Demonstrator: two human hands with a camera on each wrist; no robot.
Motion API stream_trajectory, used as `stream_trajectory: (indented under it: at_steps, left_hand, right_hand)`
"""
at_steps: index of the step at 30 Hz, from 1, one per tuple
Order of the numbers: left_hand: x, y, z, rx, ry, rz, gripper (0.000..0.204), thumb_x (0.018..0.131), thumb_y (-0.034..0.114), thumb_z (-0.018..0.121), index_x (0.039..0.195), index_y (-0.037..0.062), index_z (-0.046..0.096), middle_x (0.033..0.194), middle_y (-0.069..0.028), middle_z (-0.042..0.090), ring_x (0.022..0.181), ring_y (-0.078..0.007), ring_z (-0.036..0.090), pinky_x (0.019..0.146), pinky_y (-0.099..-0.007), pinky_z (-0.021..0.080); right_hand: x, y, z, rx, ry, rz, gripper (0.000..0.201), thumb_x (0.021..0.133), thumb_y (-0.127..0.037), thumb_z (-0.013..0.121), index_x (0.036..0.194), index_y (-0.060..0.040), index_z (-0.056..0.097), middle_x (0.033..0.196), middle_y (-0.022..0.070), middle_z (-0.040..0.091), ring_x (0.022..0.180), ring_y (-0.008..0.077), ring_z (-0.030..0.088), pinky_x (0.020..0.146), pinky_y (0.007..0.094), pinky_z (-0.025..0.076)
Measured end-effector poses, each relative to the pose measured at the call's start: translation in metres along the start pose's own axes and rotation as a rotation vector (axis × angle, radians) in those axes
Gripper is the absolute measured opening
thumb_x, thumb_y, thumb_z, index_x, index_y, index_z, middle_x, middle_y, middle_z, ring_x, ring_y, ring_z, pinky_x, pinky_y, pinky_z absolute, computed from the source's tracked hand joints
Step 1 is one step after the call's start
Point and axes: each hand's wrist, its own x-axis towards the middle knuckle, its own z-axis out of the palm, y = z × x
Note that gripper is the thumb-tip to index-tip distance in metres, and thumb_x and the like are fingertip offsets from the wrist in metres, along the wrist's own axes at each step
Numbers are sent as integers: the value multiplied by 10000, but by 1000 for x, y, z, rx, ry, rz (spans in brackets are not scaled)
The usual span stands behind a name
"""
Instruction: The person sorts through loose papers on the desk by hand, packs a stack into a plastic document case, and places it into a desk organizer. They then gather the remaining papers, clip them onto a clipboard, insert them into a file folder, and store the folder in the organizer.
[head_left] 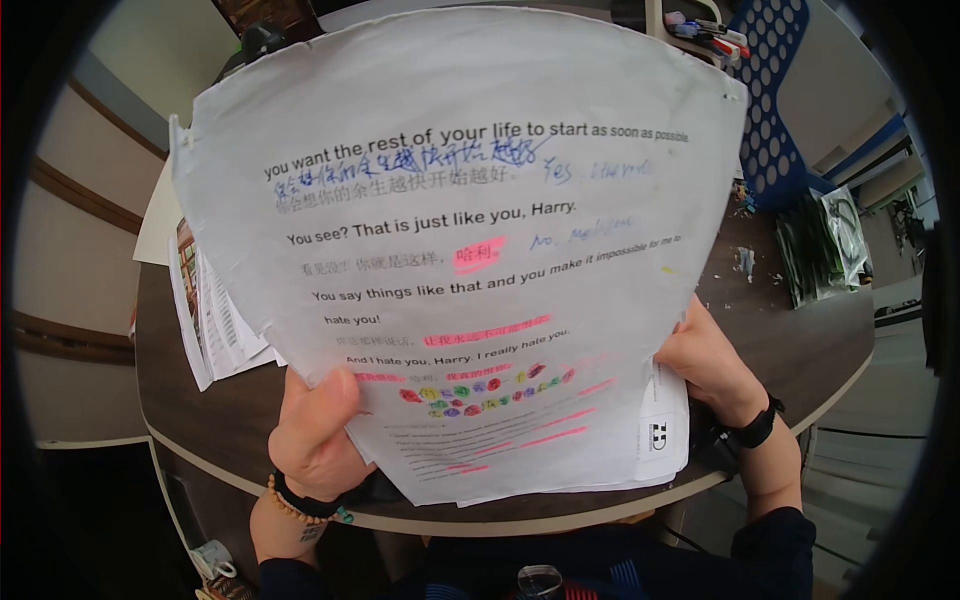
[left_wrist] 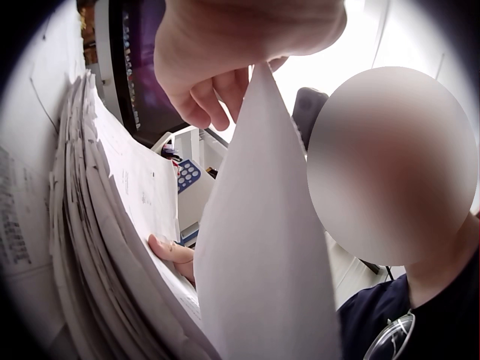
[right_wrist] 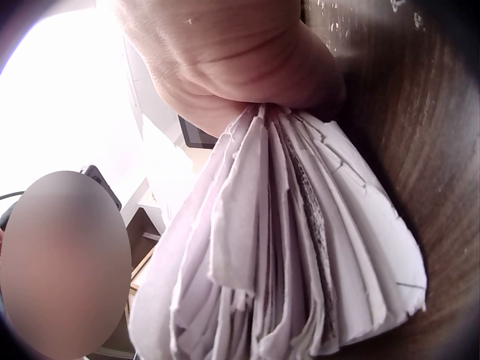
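Note:
A large printed sheet (head_left: 480, 280) with English and Chinese lines, pink highlighting and blue handwriting fills the middle of the head view. My left hand (head_left: 318, 430) pinches its lower left edge, thumb on the front; in the left wrist view that hand (left_wrist: 247, 37) holds a single sheet (left_wrist: 262, 217) apart from a thick stack (left_wrist: 90, 217). At the right edge my right hand (head_left: 708, 362) grips the papers; in the right wrist view that hand (right_wrist: 232, 60) clasps a fanned, creased bundle (right_wrist: 277, 240). Its fingertips are hidden behind the paper.
Other papers (head_left: 215, 310) lie on the dark table (head_left: 800, 350) at the left. Plastic packets (head_left: 825, 245) and small white scraps (head_left: 745, 262) lie at the right. A blue perforated panel (head_left: 770, 60) and a pen holder (head_left: 705, 30) stand behind. A monitor (left_wrist: 154, 67) shows in the left wrist view.

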Motion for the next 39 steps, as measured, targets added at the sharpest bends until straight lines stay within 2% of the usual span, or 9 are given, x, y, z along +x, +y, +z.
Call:
stream_trajectory:
  at_steps: [2,4,8,10,11,14,16,21,39]
  left_hand:
    - [-1,1,1,-4,1,11,513,973,253,421,1396,-23,330,1370,-198,487,1230,-303,517,1026,-460,419]
    - [-3,5,5,-89,92,-92,618,913,221,531,1416,-43,289,1380,-203,463,1245,-303,487,1035,-445,387]
    - [-1,3,4,-71,98,-94,623,910,224,539,1417,-40,291,1378,-201,465,1243,-302,489,1033,-445,389]
    - [0,-1,1,-36,-13,13,514,972,250,422,1398,-23,330,1374,-200,482,1232,-307,515,1032,-460,414]
    - [0,0,1,-33,-11,15,514,972,250,422,1398,-23,330,1374,-200,482,1232,-307,515,1032,-460,414]
    - [0,2,2,-54,-17,-16,532,965,255,440,1400,-28,324,1375,-203,479,1227,-314,519,1028,-462,419]
    - [-1,6,4,-138,36,-111,610,919,210,536,1421,-36,291,1387,-194,459,1266,-294,475,1049,-451,384]
    - [-1,8,6,-112,59,-121,606,919,210,542,1420,-29,299,1388,-188,461,1265,-293,476,1046,-452,386]
    - [-1,10,8,-87,77,-138,608,916,211,551,1427,-8,304,1384,-181,463,1256,-291,480,1039,-446,389]
  right_hand:
    - [0,-1,1,0,8,-1,430,785,-33,707,1174,84,565,1030,109,680,866,129,652,752,284,535]
    - [0,-1,1,-1,13,-1,431,785,-38,712,1172,83,566,1032,111,680,869,130,653,757,286,536]
    - [1,0,1,4,16,8,431,781,-40,717,1167,82,569,1037,117,680,872,136,656,763,289,538]
    - [0,-1,2,7,14,1,428,780,-39,716,1164,82,571,1036,119,679,870,137,657,760,287,538]
    - [0,-2,2,-4,20,3,425,779,-39,716,1159,84,572,1033,119,679,867,139,658,756,288,539]
    - [1,-1,2,-17,24,8,414,776,-29,706,1150,89,573,1026,122,679,863,143,660,748,291,540]
    - [1,1,1,-19,24,11,407,773,-19,696,1145,92,573,1022,123,679,861,145,660,744,292,541]
    - [2,2,0,-11,38,16,401,756,24,655,1140,102,571,1016,129,679,844,151,664,729,295,543]
    - [1,4,-2,13,24,15,432,763,20,675,1167,104,551,1046,138,676,866,163,672,743,303,549]
